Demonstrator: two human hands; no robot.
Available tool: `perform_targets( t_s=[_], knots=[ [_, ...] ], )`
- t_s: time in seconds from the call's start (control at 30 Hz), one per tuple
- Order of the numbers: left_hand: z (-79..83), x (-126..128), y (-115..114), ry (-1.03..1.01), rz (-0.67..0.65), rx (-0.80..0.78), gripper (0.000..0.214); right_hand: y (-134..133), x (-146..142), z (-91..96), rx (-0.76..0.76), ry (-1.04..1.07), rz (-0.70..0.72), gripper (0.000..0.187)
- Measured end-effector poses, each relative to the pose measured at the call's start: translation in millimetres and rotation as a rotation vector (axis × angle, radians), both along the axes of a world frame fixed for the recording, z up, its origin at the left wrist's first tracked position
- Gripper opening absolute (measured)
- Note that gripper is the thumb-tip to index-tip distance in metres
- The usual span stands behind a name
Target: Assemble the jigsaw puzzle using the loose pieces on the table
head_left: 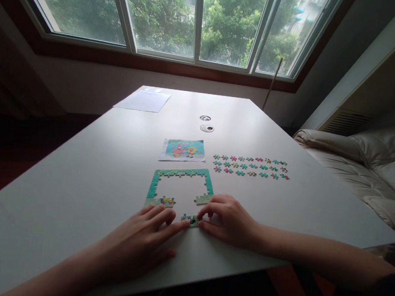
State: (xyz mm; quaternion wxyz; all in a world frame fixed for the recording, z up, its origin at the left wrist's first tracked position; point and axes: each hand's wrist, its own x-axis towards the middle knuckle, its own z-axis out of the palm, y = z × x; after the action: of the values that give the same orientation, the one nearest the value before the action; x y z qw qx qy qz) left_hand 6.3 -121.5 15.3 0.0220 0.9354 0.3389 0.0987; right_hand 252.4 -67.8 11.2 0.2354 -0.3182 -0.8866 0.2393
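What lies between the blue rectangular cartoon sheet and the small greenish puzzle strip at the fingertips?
Head view: the unfinished green rectangular puzzle border, gapped on its near side, lies between cartoon sheet and puzzle strip.

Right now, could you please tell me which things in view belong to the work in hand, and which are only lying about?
In use:
- small joined puzzle section
- unfinished puzzle border
- loose puzzle pieces in three rows
- cartoon picture sheet, probably the guide

Apparently just lying about:
- papers at the far left
- two round items
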Motion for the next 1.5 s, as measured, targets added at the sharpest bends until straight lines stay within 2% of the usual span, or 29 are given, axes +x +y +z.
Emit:
perform_targets(
  t_s=[0.17, 0.3, 0.47, 0.7, 1.5],
  knots=[
    [-1.4, -2, 1, 0.002, 0.005, -0.012, 0.048, 1, 2, 0.1, -0.029, 0.031, 0.023, 0.01],
    [-2.7, -4, 0, -0.01, -0.007, 0.034, 0.052, 2, 11, 1.0, -0.057, 0.046, -0.04, 0.013],
    [-1.8, -5, -2, -0.015, -0.026, 0.068, 0.041, 1, 18, 0.4, -0.035, 0.005, -0.036, 0.01],
    [-0.7, -3, -1, 0.009, -0.033, 0.066, 0.042, -1, 12, -1.2, -0.004, -0.023, -0.035, 0.014],
    [0.9, -4, -1, -0.005, -0.048, 0.03, 0.044, -2, 9, -1.1, -0.003, 0.002, -0.047, 0.011]
  ],
)
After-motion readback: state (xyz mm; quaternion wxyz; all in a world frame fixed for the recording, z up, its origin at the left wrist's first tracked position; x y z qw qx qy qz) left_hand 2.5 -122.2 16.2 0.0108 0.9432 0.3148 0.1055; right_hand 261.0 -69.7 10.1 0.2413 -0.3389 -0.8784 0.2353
